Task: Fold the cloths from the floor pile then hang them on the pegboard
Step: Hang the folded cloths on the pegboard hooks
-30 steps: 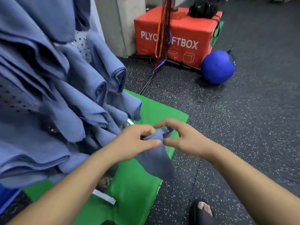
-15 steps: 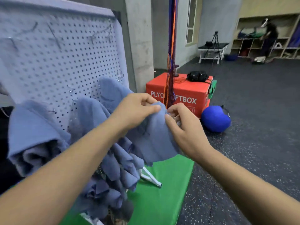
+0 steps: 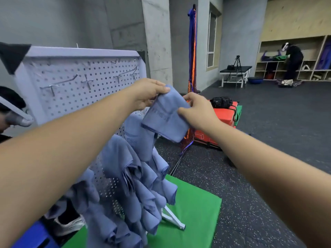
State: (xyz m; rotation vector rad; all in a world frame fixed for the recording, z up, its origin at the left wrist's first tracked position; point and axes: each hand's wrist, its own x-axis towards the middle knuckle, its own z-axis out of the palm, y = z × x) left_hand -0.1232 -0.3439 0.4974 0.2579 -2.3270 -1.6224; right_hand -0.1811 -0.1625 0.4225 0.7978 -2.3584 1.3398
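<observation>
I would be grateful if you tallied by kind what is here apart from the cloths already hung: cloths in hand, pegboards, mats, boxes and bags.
held cloth: 1
pegboard: 1
green mat: 1
red box: 1
black bag: 1
Total: 5

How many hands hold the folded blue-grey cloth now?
2, both on the folded blue-grey cloth: left hand pinches its top corner, right hand grips its right edge. No hand seems hidden behind it.
</observation>
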